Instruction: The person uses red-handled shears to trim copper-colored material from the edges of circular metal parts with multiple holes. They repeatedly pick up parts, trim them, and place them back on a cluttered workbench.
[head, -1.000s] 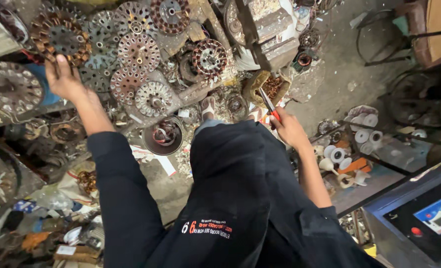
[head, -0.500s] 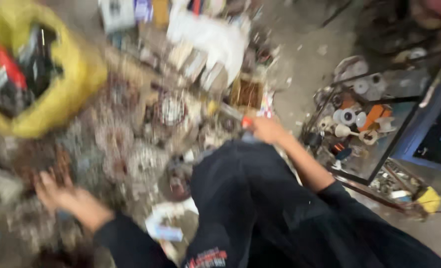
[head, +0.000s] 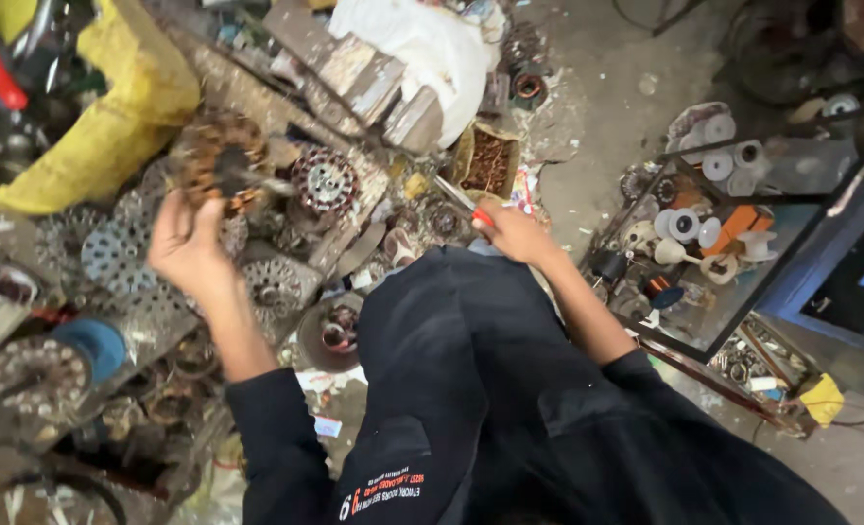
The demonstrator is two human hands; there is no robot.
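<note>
Head view: left hand [head: 187, 243] raised, fingers [head: 174, 206] around wound stator [head: 220, 160]

A rusty motor stator [head: 220, 160], round with brown copper windings bulging from its laminated core, is lifted slightly blurred above the heap of similar fan stators, near the yellow sack's lower edge. A pair of red-handled pliers [head: 459, 201] points its grey metal jaws up and left, over the floor scrap beside a box of copper wire.
</note>
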